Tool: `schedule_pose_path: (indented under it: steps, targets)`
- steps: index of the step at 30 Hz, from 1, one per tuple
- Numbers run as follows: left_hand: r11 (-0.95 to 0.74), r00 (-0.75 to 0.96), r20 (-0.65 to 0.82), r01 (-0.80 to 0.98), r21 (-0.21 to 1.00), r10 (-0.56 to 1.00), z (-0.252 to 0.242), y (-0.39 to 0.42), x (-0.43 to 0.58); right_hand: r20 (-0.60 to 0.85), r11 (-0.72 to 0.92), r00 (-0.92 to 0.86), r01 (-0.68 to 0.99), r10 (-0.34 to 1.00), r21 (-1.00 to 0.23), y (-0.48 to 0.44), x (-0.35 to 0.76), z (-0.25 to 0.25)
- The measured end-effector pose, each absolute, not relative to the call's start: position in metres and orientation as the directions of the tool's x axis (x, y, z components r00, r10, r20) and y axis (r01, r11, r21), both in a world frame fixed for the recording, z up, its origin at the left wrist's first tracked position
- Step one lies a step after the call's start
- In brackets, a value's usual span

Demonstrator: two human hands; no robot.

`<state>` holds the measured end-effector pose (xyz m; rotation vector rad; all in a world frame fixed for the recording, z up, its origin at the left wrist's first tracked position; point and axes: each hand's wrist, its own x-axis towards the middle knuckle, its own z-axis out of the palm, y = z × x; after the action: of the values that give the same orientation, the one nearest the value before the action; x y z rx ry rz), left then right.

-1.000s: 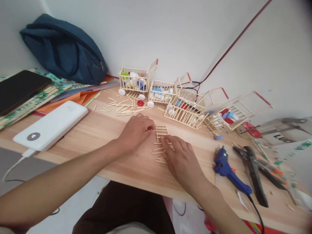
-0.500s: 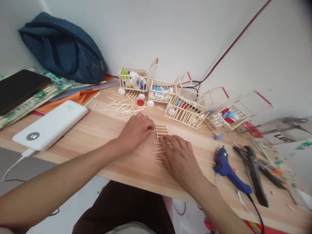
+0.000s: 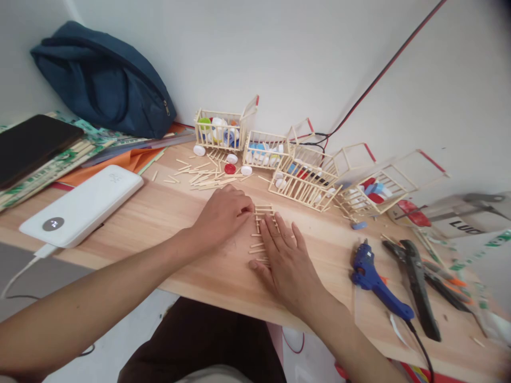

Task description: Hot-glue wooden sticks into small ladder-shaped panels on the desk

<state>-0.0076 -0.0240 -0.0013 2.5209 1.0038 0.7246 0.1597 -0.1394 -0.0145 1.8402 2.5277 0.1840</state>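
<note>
While leaning over the wooden table [image 3: 171,213], laying the right hand [image 3: 285,260] flat on a row of short sticks [image 3: 264,210], fingers straight, slightly spread, tips pointing toward the wall. Covering the middle of the row with those fingers, leaving a few sticks showing past the fingertips and a few more peeking out on the thumb side; not counting the sticks, too many being hidden. Curling the left hand [image 3: 221,215] just beside the far end of the row, fingers bunched together, tips touching the topmost sticks; pinching one or not, cannot tell. Counting around the two hands: four stick-built carts [image 3: 303,183] along the wall, each holding bottle caps; one pile of loose sticks [image 3: 203,178]; one red cap [image 3: 230,168] beside it; one blue glue gun [image 3: 369,276] near the right hand, apart from it; one white power bank [image 3: 85,205], one black phone [image 3: 32,143] and one blue bag [image 3: 107,80] sitting off to the left.
</note>
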Motion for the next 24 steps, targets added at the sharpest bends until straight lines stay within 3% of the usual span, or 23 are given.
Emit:
schedule_pose_path:
  steps: [10, 17, 24]
  targets:
    - [-0.693, 0.612, 0.343, 0.535, 0.484, 0.712, 0.000, -0.023, -0.009, 0.093, 0.287, -0.295, 0.954, 0.951, 0.086, -0.127, 0.165, -0.002]
    - [-0.672, 0.601, 0.323, 0.551, 0.495, 0.731, 0.003, -0.025, -0.009, -0.027, 0.266, -0.265, 0.962, 0.964, 0.054, -0.111, 0.166, -0.011]
    - [-0.672, 0.597, 0.329, 0.549, 0.497, 0.731, 0.002, -0.023, -0.008, -0.038, 0.263, -0.262, 0.964, 0.964, 0.032, -0.112, 0.165, -0.018]
